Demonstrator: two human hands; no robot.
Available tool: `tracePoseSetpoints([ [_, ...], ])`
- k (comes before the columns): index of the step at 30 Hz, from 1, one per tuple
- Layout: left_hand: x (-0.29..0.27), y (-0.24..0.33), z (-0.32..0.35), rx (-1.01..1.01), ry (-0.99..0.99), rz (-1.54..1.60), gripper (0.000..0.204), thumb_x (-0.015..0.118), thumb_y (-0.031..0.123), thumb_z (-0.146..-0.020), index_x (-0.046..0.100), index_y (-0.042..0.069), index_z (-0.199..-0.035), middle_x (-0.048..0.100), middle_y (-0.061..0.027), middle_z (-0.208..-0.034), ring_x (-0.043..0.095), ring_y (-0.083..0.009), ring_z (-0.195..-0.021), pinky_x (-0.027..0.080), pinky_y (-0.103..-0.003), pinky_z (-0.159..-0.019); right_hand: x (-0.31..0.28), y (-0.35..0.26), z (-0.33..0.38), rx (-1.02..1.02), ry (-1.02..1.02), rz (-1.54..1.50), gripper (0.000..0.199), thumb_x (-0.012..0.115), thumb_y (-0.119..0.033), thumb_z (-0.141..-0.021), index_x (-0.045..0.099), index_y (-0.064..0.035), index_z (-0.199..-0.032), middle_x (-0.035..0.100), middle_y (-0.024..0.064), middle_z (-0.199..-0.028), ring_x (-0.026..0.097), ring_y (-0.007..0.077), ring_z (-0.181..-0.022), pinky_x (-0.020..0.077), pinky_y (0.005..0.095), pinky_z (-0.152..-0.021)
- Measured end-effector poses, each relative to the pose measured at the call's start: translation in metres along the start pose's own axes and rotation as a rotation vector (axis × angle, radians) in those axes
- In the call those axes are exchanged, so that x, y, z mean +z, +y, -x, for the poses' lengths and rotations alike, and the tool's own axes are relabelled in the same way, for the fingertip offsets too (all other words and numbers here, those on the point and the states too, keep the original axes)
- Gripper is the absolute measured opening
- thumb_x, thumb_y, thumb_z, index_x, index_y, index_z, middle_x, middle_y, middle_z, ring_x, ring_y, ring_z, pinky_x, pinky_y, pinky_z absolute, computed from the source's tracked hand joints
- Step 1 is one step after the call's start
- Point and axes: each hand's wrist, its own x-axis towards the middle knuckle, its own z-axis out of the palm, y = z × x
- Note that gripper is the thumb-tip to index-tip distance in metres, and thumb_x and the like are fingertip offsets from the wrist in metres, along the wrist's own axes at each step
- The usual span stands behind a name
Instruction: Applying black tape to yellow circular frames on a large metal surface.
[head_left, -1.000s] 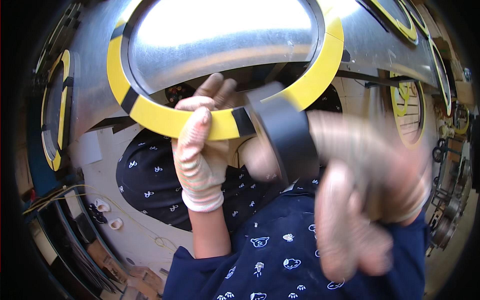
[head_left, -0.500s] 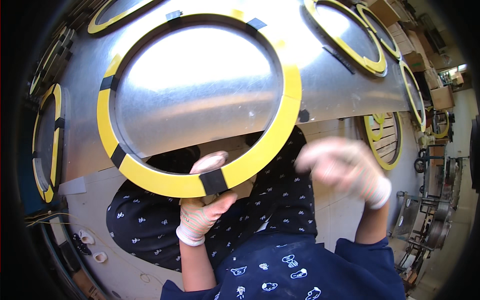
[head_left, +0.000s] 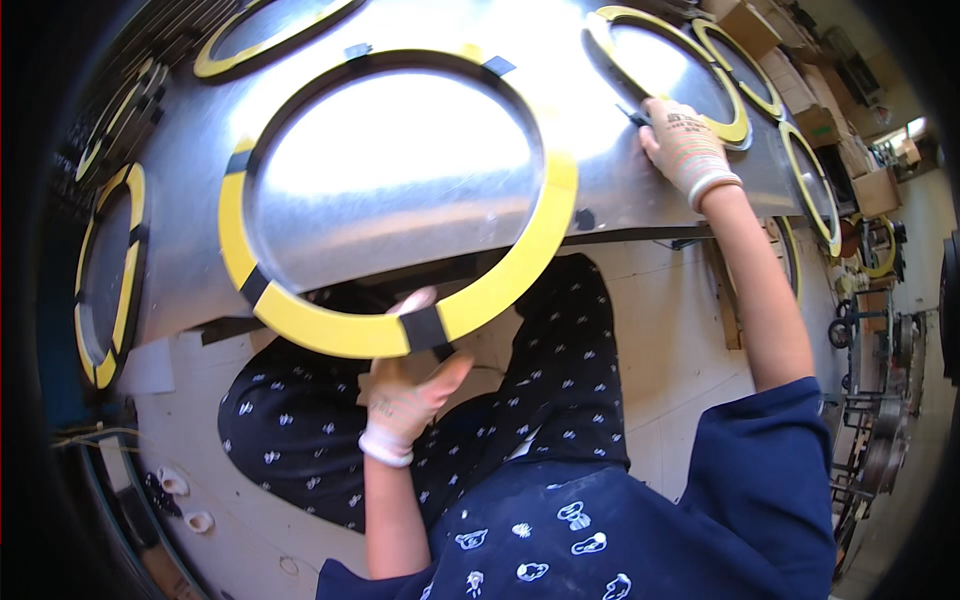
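A large yellow ring (head_left: 330, 333) with black tape patches lies partly on the metal table, its near edge jutting out over my lap. My gloved left hand (head_left: 400, 400) grips that near edge beside a black patch, with fingers passing inside the ring and the thumb below. My gloved right hand (head_left: 685, 145) is at the table's right side, its fingers closed on a slim dark tool (head_left: 634, 115). Most of the tool is hidden under the hand, so its kind cannot be made out. Right beside these fingers lies another yellow ring (head_left: 735, 130).
The shiny metal table (head_left: 640, 205) ends just ahead of my knees. More yellow rings lie at the far left (head_left: 205, 66), left edge (head_left: 133, 200) and right edge (head_left: 815, 195). Cardboard boxes (head_left: 875, 190) and metal equipment (head_left: 880, 440) stand at the right.
My right hand has moved forward from above my right knee to the dark tool on the table. The ring in my left hand has shifted slightly in view.
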Motion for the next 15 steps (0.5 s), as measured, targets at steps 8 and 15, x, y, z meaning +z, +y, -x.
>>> tracePoseSetpoints([
  [8, 0.004, -0.002, -0.009, -0.023, 0.047, -0.068, 0.071, 0.089, 0.017, -0.075, 0.062, 0.003, -0.139, 0.068, -0.0133, -0.130, 0.066, -0.0257, -0.121, 0.049, -0.038, -0.108, -0.140, -0.109, 0.105, 0.359, -0.326, -1.161, 0.028, 0.045, -0.025, -0.108, 0.059, -0.0009, -0.115, 0.052, -0.0006, -0.076, 0.051, 0.0075, -0.070, 0.0442, 0.0257, -0.062],
  [15, 0.000, 0.002, -0.010, -0.051, -0.028, -0.057, 0.063, 0.091, 0.020, -0.077, 0.066, 0.001, -0.132, 0.069, -0.0129, -0.130, 0.066, -0.0246, -0.120, 0.049, -0.038, -0.107, -0.107, -0.192, 0.201, 0.424, -1.140, -1.976, 0.037, 0.054, -0.026, -0.110, 0.054, 0.0036, -0.131, 0.049, -0.0020, -0.074, 0.043, 0.0052, -0.053, 0.0379, 0.0224, -0.051],
])
